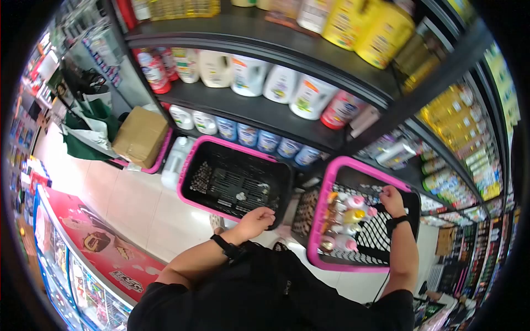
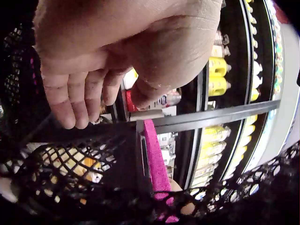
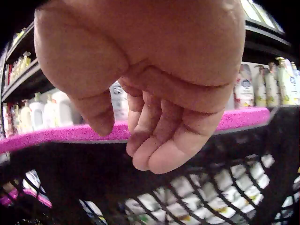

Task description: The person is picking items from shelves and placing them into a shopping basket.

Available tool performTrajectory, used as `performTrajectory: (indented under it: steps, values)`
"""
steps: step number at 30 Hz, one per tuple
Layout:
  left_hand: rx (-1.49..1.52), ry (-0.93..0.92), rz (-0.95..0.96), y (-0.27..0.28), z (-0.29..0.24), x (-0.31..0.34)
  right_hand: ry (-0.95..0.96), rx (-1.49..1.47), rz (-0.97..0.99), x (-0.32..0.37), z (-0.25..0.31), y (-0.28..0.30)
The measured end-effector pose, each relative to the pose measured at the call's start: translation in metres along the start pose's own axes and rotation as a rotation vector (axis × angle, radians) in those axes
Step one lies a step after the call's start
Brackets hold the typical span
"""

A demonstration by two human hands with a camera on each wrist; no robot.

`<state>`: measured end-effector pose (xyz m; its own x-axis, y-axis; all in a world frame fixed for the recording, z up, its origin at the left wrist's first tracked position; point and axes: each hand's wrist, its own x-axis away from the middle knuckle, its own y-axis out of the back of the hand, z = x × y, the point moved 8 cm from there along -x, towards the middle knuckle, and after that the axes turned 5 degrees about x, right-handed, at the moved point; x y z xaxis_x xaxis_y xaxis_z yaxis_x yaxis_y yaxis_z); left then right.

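Below me are two black mesh baskets with pink rims. My left hand [image 1: 256, 222] hangs over the near right corner of the left basket [image 1: 234, 182], its fingers [image 2: 77, 96] extended and holding nothing. A few small pale bits lie on that basket's floor. In the head view, my right hand [image 1: 392, 201] is at the far right part of the right basket [image 1: 317, 231]. Its fingers [image 3: 159, 154] hang loosely curled in front of the mesh wall, the thumb apart, with nothing between them. Several bottles [image 1: 345, 220] with pink, white and yellow caps lie in the right basket's left half.
Black shelves [image 1: 248, 110] with detergent bottles and tubs rise in front of the baskets. A large white jug [image 1: 176, 163] stands left of the left basket, near a cardboard box [image 1: 142, 136]. A red-sided display case [image 1: 99, 237] borders the left, and more shelves run along the right.
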<state>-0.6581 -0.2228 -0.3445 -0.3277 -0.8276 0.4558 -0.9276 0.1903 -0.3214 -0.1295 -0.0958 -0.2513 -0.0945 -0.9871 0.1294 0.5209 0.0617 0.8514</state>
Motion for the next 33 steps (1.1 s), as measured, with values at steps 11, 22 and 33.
performTrajectory:
  steps: [11,22,33]
  values:
    - [0.07,-0.145,-0.326,0.319,-0.075,0.058,0.628,-0.027,0.373,-0.091,0.538,-0.185]
    - [0.442,-0.014,-0.711,0.426,0.009,0.17,0.865,-0.361,0.056,-0.168,0.887,-0.35]
    - [0.559,0.043,-0.729,0.432,0.007,0.184,0.735,-0.124,-0.078,-0.2,0.932,-0.382]
